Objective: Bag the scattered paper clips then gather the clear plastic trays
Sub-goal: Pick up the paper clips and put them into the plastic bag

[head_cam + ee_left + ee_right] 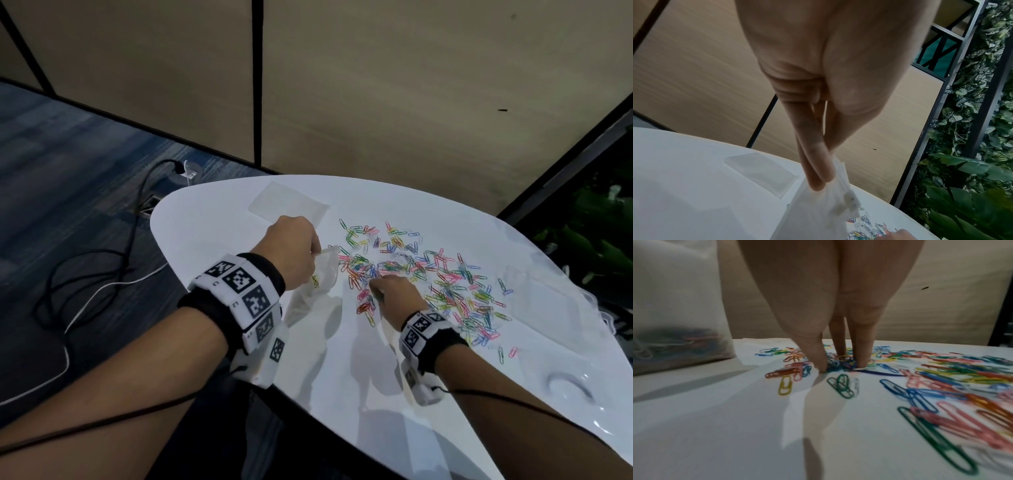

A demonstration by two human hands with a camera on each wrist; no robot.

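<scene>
Coloured paper clips (428, 274) lie scattered across the white table (212, 219). My left hand (310, 253) pinches the top edge of a clear plastic bag (320, 277) and holds it upright just left of the pile. Several clips sit in the bottom of the bag (674, 344). My right hand (375, 286) reaches down into the near left part of the pile. Its thumb and fingertips (822, 366) close round a small bunch of clips (842, 363). A clear moulded plastic tray (565, 387) lies at the table's right edge, hard to make out.
A flat clear plastic rectangle (287, 205) lies on the table beyond my left hand, also seen as the rectangle (760, 170) in the left wrist view. Cables (102, 267) run over the carpet on the left. Beige wall panels stand behind and green plants (603, 240) at the right.
</scene>
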